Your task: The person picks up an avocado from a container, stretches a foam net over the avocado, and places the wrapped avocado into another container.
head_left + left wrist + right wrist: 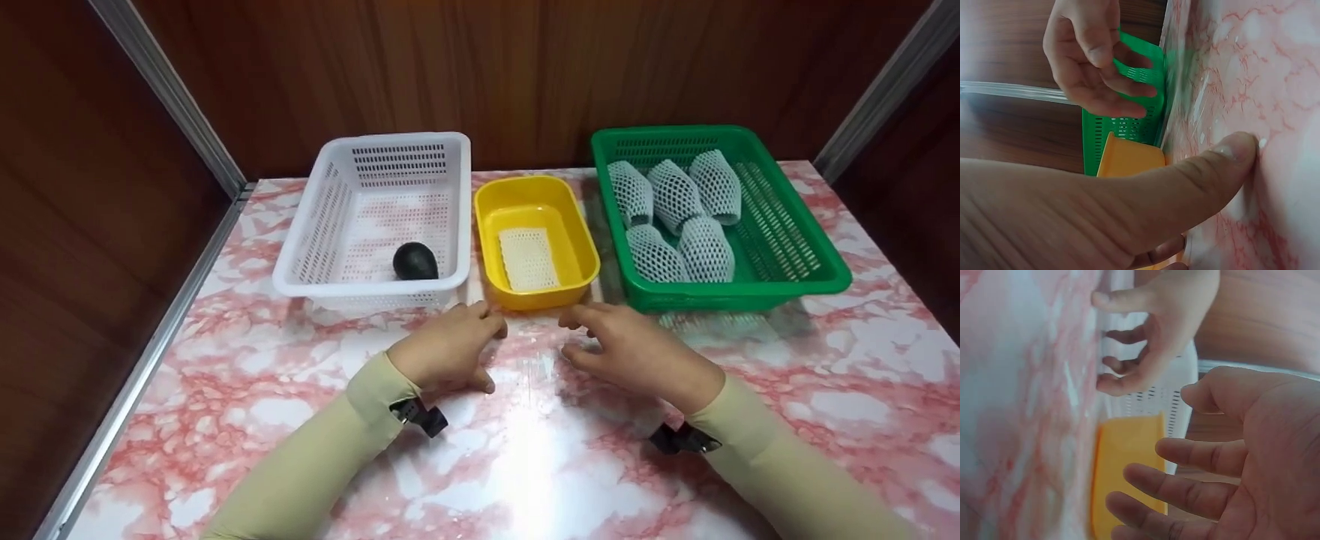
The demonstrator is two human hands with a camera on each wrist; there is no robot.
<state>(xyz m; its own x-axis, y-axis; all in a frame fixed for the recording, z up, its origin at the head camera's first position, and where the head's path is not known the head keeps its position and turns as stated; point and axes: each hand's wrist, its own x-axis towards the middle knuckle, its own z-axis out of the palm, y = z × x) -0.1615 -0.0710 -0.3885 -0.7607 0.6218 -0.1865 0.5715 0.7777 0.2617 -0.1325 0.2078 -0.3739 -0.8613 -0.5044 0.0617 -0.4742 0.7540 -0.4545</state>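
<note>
My left hand [450, 345] rests low over the table in front of the white basket, fingers loosely bent, holding nothing. Its thumb touches or nearly touches the tabletop in the left wrist view. Facing it, my right hand [637, 352] hovers before the gap between the yellow bin and the green basket, fingers spread and holding nothing. Between and beyond both hands stands the yellow bin [582, 259], with a flat white foam net [529, 259] inside. A dark, egg-shaped fruit or vegetable [415, 261] lies in the near right corner of the white basket [300, 247].
At the right, the green basket [795, 225] holds several pieces sleeved in white foam netting [673, 195]; what they contain is mostly hidden. A brown wood-look panel [525, 82] rises behind the containers. The table [262, 412] has a red-and-white marbled surface.
</note>
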